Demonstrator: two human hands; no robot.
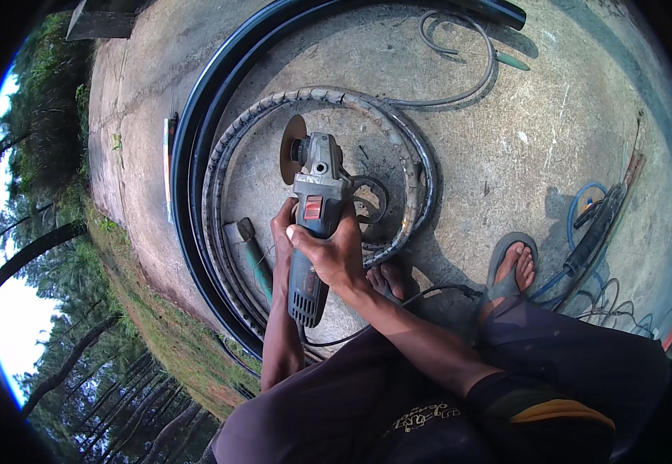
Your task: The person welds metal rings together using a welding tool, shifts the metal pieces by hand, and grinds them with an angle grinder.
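Observation:
An angle grinder (314, 203) with a grey metal head, a dark body and a red label sits between my two hands, raised over the ground. Its brown disc (293, 148) points away from me, tilted toward the left. My right hand (334, 249) wraps the body from the right, thumb across the top. On the other side my left hand (283, 222) grips it, most of those fingers hidden behind the tool. A coil of thick, scuffed cable (216, 166) lies around and below the grinder. Beside my left forearm rests a brush-like tool with a green handle (256, 263).
A large black pipe (184, 147) curves round the coil's left side. A thin cable with a green-tipped end (512, 61) lies at the far right. Blue and black leads (595, 232) lie right of my sandalled foot (512, 267). Grass (150, 309) borders the concrete (498, 155) on the left.

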